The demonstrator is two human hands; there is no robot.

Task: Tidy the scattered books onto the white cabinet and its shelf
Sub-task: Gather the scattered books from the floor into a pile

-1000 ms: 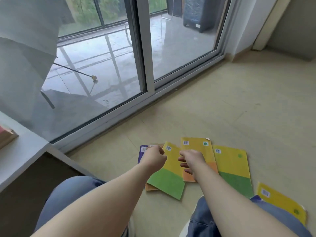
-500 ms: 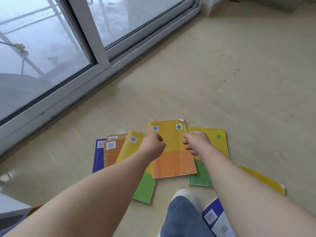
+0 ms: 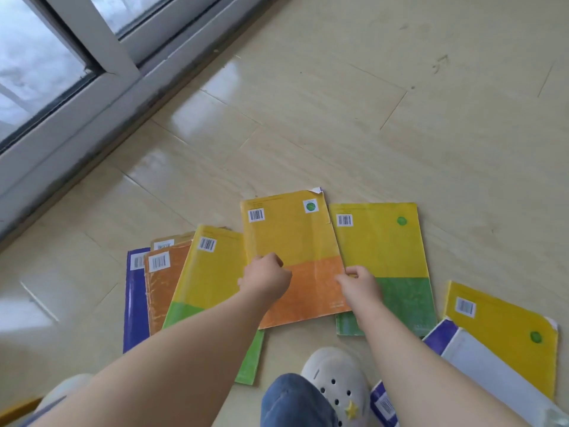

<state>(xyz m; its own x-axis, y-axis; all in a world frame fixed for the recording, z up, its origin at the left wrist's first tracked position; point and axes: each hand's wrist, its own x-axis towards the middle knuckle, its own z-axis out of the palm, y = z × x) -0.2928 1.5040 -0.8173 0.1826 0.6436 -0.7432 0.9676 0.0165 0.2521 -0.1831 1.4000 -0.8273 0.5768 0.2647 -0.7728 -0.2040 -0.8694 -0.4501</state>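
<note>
Both grips are down on the yellow-and-orange book (image 3: pixel 292 257) at centre frame: my left hand (image 3: pixel 266 277) curls loosely at its left edge, my right hand (image 3: pixel 360 283) pinches its right edge, fingers tucking underneath, I judge. A second ago the hands hung above the pile; since then the view has dropped and they have closed in, so the first pickup is starting. That book lies on the floor (image 3: pixel 338 118), overlapping the yellow-and-green book (image 3: pixel 209 272) to its left and another yellow-and-green book (image 3: pixel 388 257) to its right. More books fan out lower left and lower right. No cabinet is in view now, so nothing is tidied yet.
</note>
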